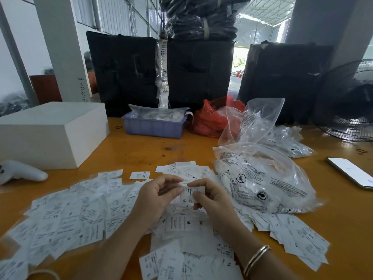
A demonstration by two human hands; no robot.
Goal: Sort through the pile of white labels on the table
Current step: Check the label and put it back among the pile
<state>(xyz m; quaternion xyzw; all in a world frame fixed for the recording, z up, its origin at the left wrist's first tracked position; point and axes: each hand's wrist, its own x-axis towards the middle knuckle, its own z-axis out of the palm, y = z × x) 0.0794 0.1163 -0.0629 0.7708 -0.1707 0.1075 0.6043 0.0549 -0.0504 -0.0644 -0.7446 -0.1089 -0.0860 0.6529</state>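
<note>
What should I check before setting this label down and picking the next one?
1. Label gripped: ok, right hand pinches it; left hand touching, grip unclear.
2. Size readable: ok, an M shows.
3. Sorted stacks to drop into: cannot tell, pile looks mixed.
4. Bare table free: ok, ahead of the pile.
5. Plastic bag clear of hands: ok, beside right hand.

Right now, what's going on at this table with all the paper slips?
A person is sorting white labels spread across the wooden table. Both hands, left hand and right hand, hold up a small bunch of labels marked M. Clear bags of labels lie to the right.
</note>
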